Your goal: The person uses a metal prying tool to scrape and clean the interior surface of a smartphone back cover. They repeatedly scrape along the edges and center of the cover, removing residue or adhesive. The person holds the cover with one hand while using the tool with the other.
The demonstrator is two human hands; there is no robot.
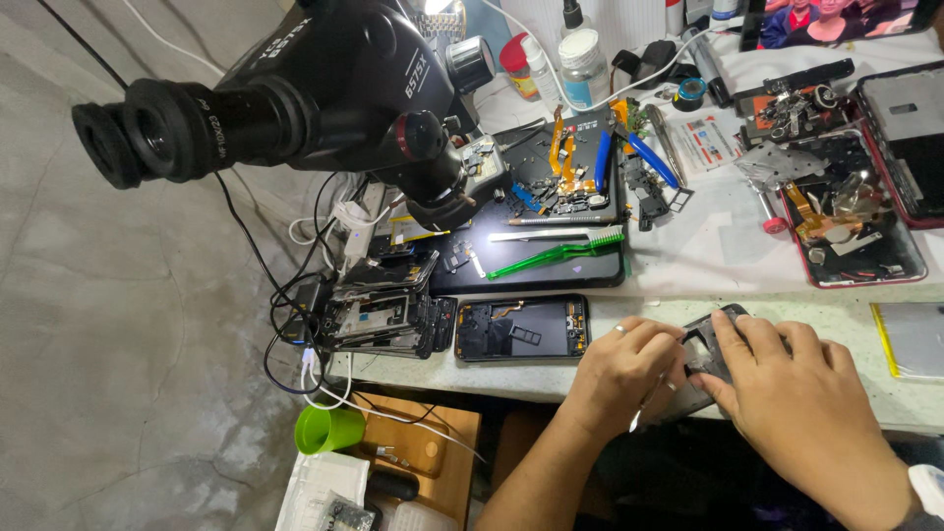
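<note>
Both my hands grip a grey phone frame at the front edge of the workbench. My left hand clasps its left side, fingers curled over it. On the frame's right part my right hand presses down, fingers spread along the top. An opened black phone body lies just left of my left hand. The frame's lower part is hidden under my hands.
A black stereo microscope overhangs the bench's left part. Below it lies a dark work mat with a green toothbrush, tweezers and small parts. A stack of phone frames, a red-edged tray of parts, bottles and a green cup surround them.
</note>
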